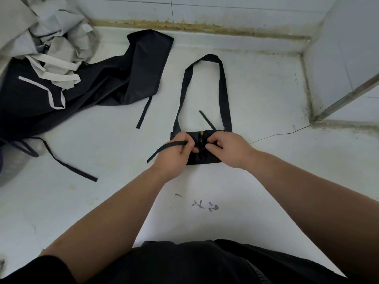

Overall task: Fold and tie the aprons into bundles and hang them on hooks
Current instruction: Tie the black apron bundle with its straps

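I am seeing both hands working on a small folded black cloth apron bundle [204,158], which is lying flat about the middle of the white stained surface [266,95], well in from its far edge. The left hand [174,154] is curling its fingers round a narrow black tie strap [164,147], whose loose end is trailing off toward the left. The right hand [231,149] is pinching the cloth at the centre of the bundle with thumb and forefinger, its other fingers bent in. A second black tie strap [207,119] is sticking out from between the hands toward the far edge. The apron's wide black neck loop [222,85] is lying open on the surface beyond the bundle. At the far left corner a heap of loose black aprons [114,78] is sprawling, with crumpled grey aprons [57,23] piled on top of it.
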Available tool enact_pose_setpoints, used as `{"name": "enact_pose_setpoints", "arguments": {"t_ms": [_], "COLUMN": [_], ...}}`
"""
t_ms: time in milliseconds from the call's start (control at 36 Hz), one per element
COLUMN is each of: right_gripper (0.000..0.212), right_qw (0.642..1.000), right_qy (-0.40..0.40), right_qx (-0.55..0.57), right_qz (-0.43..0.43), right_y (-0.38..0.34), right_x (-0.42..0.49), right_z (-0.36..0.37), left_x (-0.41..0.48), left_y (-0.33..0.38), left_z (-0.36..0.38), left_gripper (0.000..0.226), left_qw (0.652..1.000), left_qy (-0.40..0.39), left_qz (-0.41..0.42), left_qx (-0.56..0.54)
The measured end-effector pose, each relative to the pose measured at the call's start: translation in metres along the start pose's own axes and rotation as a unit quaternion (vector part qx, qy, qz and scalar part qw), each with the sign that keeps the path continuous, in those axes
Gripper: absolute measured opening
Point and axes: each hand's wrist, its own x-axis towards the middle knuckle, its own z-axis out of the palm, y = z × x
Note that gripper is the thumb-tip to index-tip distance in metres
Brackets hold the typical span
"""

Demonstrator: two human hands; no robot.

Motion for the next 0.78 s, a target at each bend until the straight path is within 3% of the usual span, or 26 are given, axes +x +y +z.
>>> {"name": "enact_pose_setpoints", "arguments": {"t_ms": [194,333,444,639,778], "right_gripper": [0.024,0.037,0.037,0.039,0.037], "right_qw": [0.999,0.998,0.995,0.995,0.988], "right_qy": [0.027,0.032,0.072,0.085,0.11], "right_qx": [0.04,0.013,0.024,-0.017,-0.059], "right_qz": [0.022,0.047,0.067,0.053,0.087], "right_y": [0.001,-0.001,0.0,-0.003,-0.004], "right_x": [0.001,0.001,-0.003,-0.007,-0.014], "right_z": [-0.002,-0.001,0.0,0.001,0.009], "left_x": [0.003,0.001,0.002,-0.004,0.0], "left_y": [-0.004,-0.002,-0.002,0.004,0.002], "left_z": [-0.002,0.005,0.012,0.01,0.002], "left_gripper": [0.019,0.029,0.018,0.025,0.018], "left_qw": [0.997,0.987,0.975,0.972,0.966], "left_qy": [0.061,0.147,0.187,0.188,0.193], "left_qz": [-0.029,-0.047,-0.092,-0.131,-0.17], "left_qx": [-0.03,0.044,0.079,0.055,0.009]}}
